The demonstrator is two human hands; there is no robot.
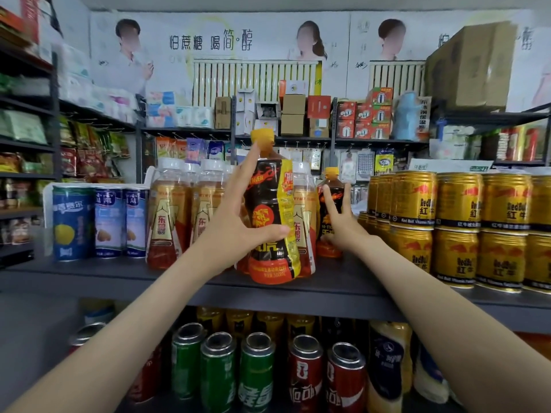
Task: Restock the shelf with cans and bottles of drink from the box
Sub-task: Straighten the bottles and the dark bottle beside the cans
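Bottle [272,216] with the orange cap is at the front edge of the shelf [89,272], the left hand [238,213] curled round it, while the right hand [340,226] lays straight fingers [329,201] on a second bottle [323,214] further back; restocking looks partly done, the box out of view

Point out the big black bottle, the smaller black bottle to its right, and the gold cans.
big black bottle [267,189]: head view, black upper label.
smaller black bottle [331,173]: head view, orange cap.
gold cans [459,198]: head view, front of an upper can.
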